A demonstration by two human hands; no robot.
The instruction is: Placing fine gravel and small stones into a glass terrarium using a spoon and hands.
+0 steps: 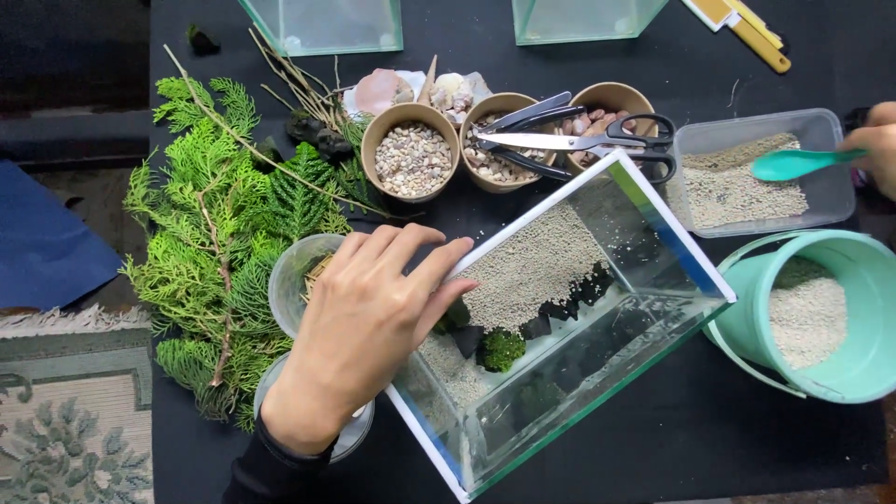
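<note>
Surface: I see a black table (653, 439) beside a patterned rug.
Left hand (359, 322): my fingers lie spread, flat on the glass tank (597, 355) rim, gripping nothing.
Tank: tilted, just under those fingers; sand and moss (503, 349) inside.
Right hand (875, 145): fingers closed on a teal spoon (793, 164), over the sand tray (826, 182).
Beyond the fingertips: scissors (579, 140) across pebble cups.

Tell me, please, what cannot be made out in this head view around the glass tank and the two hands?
- Right hand: mostly cut off by the right edge; its grip on the teal plastic spoon is unclear.
- Clear plastic cup: contents hidden by the left hand.
- Rectangular glass tank: near-wall reflections blur the dark pieces inside.
</note>
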